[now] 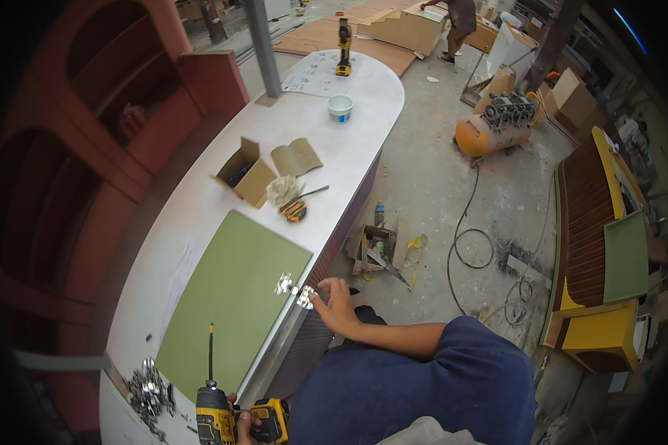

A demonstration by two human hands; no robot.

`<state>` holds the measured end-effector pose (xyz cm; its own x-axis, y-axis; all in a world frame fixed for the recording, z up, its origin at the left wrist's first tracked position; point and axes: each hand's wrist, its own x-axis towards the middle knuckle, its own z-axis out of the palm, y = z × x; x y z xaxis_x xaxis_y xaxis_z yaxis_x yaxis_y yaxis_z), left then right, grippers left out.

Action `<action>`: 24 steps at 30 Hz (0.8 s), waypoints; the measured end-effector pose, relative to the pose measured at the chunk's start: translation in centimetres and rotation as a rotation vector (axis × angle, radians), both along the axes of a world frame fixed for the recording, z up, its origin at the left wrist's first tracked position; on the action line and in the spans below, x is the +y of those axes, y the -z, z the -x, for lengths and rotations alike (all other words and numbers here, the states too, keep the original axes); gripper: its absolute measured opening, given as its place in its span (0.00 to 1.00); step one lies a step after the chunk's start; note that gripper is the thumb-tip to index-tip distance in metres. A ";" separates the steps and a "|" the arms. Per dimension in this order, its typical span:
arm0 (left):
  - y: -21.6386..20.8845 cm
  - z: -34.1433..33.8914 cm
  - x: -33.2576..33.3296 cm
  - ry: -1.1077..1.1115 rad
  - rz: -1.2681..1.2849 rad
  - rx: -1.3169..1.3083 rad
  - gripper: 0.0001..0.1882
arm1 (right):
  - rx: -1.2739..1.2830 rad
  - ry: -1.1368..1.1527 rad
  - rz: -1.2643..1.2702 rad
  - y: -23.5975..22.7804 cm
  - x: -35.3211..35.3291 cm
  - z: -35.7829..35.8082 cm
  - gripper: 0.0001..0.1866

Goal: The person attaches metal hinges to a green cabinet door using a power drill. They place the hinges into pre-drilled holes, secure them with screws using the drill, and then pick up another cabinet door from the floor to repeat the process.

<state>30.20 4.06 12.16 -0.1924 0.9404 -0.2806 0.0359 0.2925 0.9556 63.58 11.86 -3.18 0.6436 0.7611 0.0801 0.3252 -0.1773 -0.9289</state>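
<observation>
Green panel (230, 297) flat on white counter (193, 215). R hand (339, 308), thumb + fingertips pinching shiny metal fitting (305, 297) at panel's R edge. L hand (245, 430) closed round grip of yellow/blk driver (214, 417), long bit up. Loose metal pcs (150, 393) heaped L of driver. Tape measure (294, 211) past panel's far edge, nr open cardboard box (254, 178).

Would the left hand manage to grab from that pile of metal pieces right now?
Probably not as is: the left hand is gripping the drill, though the pile of metal pieces lies close by, uncovered.
</observation>
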 end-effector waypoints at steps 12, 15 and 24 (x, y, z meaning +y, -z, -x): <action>4.7 7.2 -10.6 -0.581 -0.140 -0.141 0.24 | -0.186 -1.332 -0.190 -6.5 1.5 15.4 0.07; 5.7 8.3 -13.8 -0.773 -0.223 -0.130 0.24 | -0.355 -1.527 -0.324 -6.7 3.1 21.8 0.09; 10.4 9.8 -21.4 -1.087 -0.252 -0.267 0.24 | -0.573 -1.670 -0.402 -4.5 7.0 41.1 0.12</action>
